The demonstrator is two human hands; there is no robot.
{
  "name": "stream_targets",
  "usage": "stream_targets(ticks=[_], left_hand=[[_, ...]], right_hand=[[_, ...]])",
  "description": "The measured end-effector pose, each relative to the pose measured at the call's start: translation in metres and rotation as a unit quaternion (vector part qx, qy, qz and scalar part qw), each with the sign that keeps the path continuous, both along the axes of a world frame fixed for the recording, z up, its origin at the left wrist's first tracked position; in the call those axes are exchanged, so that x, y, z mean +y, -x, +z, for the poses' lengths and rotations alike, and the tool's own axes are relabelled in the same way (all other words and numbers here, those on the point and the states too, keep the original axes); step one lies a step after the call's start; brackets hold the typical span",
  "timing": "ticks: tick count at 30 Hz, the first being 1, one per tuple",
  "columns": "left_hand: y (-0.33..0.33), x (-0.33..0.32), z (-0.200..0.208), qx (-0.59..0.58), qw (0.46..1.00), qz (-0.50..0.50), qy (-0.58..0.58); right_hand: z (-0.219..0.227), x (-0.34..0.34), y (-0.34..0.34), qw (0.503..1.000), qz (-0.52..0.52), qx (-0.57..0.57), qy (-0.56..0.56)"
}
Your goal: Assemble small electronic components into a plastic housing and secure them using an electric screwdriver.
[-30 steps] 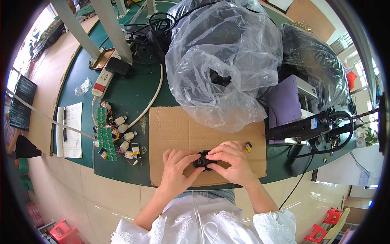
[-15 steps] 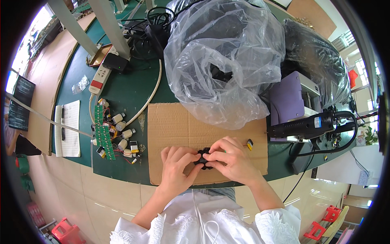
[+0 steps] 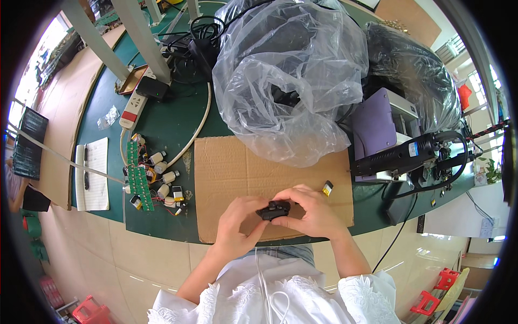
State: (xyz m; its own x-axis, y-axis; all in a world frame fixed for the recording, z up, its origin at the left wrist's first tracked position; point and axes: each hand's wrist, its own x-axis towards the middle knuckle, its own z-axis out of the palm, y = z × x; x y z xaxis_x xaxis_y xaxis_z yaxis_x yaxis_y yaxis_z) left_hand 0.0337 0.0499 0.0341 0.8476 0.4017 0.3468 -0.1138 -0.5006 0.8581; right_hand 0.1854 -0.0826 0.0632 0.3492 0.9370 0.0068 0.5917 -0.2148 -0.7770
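A small black plastic part (image 3: 273, 210) is held over the near half of a cardboard sheet (image 3: 226, 173). My left hand (image 3: 236, 222) pinches its left end between thumb and fingers. On its right end, my right hand (image 3: 308, 214) is closed in the same way, index finger along the far side and thumb on the near side. The part's exact kind cannot be made out. To the right of my right hand, a small silver and yellow battery (image 3: 327, 188) lies on the cardboard.
Left of the cardboard are green circuit boards (image 3: 139, 178) among small wired motors (image 3: 170, 177). Farther left lie a notepad (image 3: 97, 181) and a power strip (image 3: 133, 108). A large clear plastic bag (image 3: 286, 124) covers the back; a black corded tool (image 3: 396, 156) sits right, by a purple box (image 3: 375, 124).
The black part has been turned and tilted in my fingers, showing a different face. My right fingers have shifted from its top to its right end. The view has moved slightly.
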Motion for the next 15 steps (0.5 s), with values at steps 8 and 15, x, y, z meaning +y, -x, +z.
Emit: stream_targets(ticks=[8,15], left_hand=[[0.006,0.010,0.024,0.056,0.966,-0.112,0.225],[0.007,-0.004,0.026,0.040,0.959,-0.053,0.277]], right_hand=[[0.012,-0.014,0.009,0.983,-0.043,0.169,-0.051],[0.018,-0.012,0.010,0.978,-0.038,0.191,-0.071]])
